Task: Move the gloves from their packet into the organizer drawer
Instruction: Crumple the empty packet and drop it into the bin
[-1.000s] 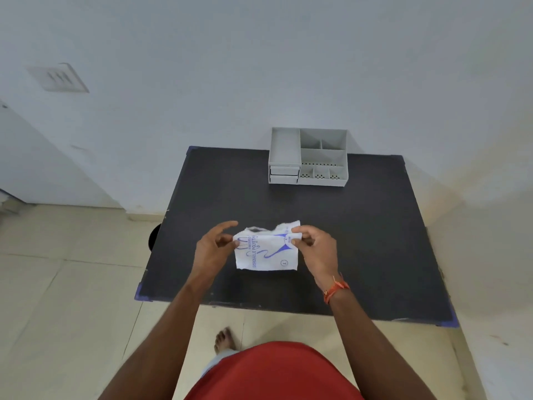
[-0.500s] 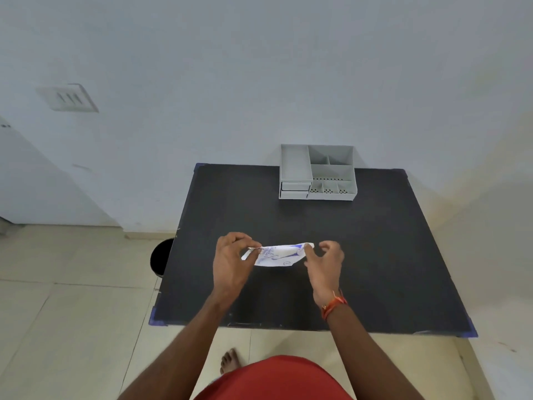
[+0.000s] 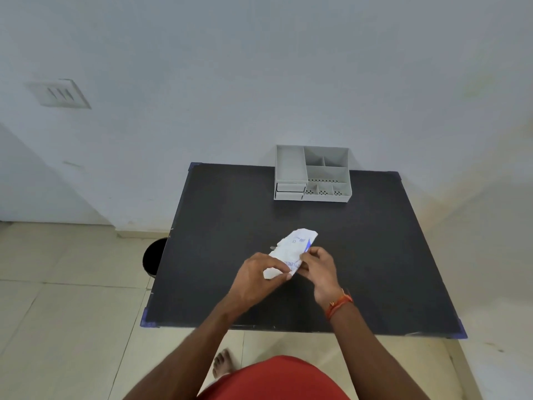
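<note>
A white glove packet [image 3: 293, 249] with blue print is held over the middle of the black table [image 3: 230, 215], its long side running away from me. My left hand [image 3: 256, 277] pinches its near end. My right hand [image 3: 318, 265] grips its right edge, an orange thread band on that wrist. No gloves show outside the packet. The grey organizer [image 3: 313, 173] stands at the table's far edge against the wall. Its two small drawers [image 3: 290, 191] at the front left are shut.
A round black bin [image 3: 154, 256] sits on the tiled floor by the table's left edge. A white wall rises right behind the table, with a switch plate [image 3: 59, 93] at the far left. My bare foot [image 3: 222, 363] shows below the near edge.
The packet was held flat and wide between both hands, then edge-on. It is now turned so it points away from me, and both hands have come closer together at its near end.
</note>
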